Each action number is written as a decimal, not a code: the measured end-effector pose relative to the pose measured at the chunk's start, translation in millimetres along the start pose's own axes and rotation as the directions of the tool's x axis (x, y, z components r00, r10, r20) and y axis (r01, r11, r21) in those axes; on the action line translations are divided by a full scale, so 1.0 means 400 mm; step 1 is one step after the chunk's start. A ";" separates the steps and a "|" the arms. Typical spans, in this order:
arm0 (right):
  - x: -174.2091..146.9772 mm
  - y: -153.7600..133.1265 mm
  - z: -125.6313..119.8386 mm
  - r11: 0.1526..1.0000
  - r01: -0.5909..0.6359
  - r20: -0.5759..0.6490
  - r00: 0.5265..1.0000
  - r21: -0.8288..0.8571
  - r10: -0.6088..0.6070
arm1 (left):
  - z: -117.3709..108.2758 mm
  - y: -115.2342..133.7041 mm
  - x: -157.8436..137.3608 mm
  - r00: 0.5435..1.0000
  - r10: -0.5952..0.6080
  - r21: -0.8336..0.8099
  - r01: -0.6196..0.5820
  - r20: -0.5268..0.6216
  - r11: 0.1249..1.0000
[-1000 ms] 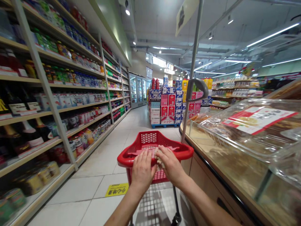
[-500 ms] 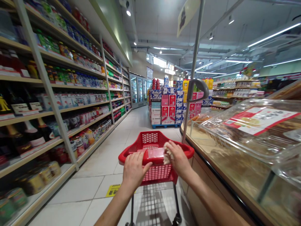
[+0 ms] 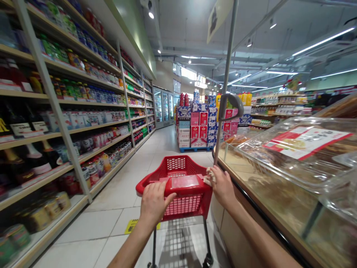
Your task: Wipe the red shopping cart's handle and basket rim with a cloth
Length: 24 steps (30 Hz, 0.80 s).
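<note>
Rightward along the rim of the red shopping cart (image 3: pixel 169 196), the right hand (image 3: pixel 223 186) has slid farther from the left hand since the earlier frame, taking the crumpled cloth (image 3: pixel 209 175) with it. That cloth is pinched in its fingers, at the rim's right corner. Left of the cloth, between the hands, lies the handle's clear panel (image 3: pixel 185 181). Over the rim left of the panel drape the left hand's fingers, thumb spread wide; whether they grip underneath I cannot tell. For wiping well, I'd bunch the cloth flat, press evenly around the corner and let the left hand steady the cart. Just beyond the right hand stands the display counter (image 3: pixel 232 232), so knuckles want care; well left of the left hand run stocked shelves (image 3: pixel 75 130).
</note>
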State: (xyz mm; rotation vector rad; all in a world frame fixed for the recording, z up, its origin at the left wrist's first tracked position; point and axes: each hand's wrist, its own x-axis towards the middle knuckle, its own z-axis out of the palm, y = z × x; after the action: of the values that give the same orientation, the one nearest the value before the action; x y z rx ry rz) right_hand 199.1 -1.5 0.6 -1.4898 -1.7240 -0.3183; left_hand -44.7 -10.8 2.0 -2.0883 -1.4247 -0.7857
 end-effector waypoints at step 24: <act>-0.038 -0.168 0.041 0.940 0.295 0.023 0.953 0.172 -0.303 | -0.024 -0.004 -0.018 0.999 -0.017 0.014 0.016 0.050 1.000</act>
State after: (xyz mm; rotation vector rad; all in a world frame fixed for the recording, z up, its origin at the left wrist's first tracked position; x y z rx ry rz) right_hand 130.6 -19.6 0.5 -1.1235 -1.9686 -0.2880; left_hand -50.1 -21.3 3.9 -2.1019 -1.4716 -0.7325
